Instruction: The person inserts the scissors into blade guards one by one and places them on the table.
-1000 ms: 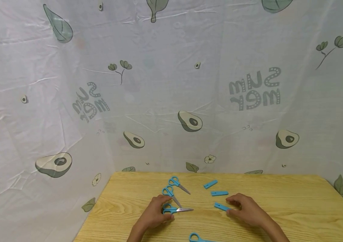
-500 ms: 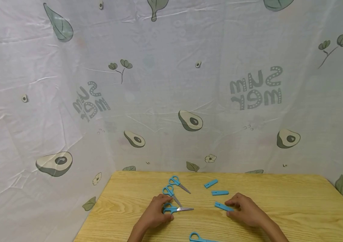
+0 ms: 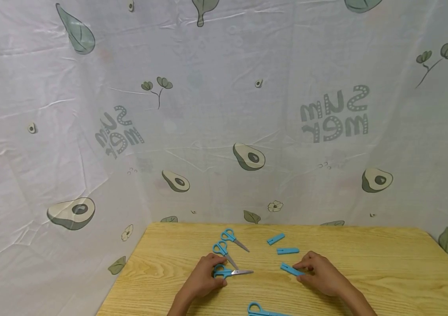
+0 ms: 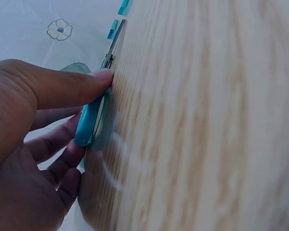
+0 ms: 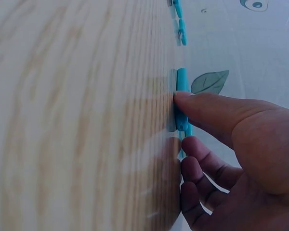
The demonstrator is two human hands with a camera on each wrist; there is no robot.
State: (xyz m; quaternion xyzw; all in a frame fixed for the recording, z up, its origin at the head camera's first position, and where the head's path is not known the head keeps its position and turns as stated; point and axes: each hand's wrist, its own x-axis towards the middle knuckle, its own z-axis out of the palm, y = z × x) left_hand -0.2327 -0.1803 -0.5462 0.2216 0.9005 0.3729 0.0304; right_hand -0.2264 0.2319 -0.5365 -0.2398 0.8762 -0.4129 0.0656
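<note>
On the wooden table (image 3: 366,263) my left hand (image 3: 216,274) pinches the blue handles of a small pair of scissors (image 3: 229,273), whose bare metal blades point right. In the left wrist view the thumb (image 4: 82,86) presses the blue handle (image 4: 89,122) and the fingers curl on its other side. My right hand (image 3: 300,268) pinches a blue blade cap (image 3: 290,269) lying flat on the table. In the right wrist view the thumb (image 5: 207,108) lies on that cap (image 5: 181,84) with the fingers curled below it.
Two more uncapped blue scissors (image 3: 223,251) (image 3: 233,237) lie beyond the left hand. Two loose blue caps (image 3: 275,238) (image 3: 287,251) lie beyond the right hand. Another pair of scissors (image 3: 259,310) sits at the near edge. A printed cloth backdrop (image 3: 224,109) encloses the table.
Both hands stay almost where they were; the right hand's fingers have crept slightly left along the cap. The scissors and caps have not moved.
</note>
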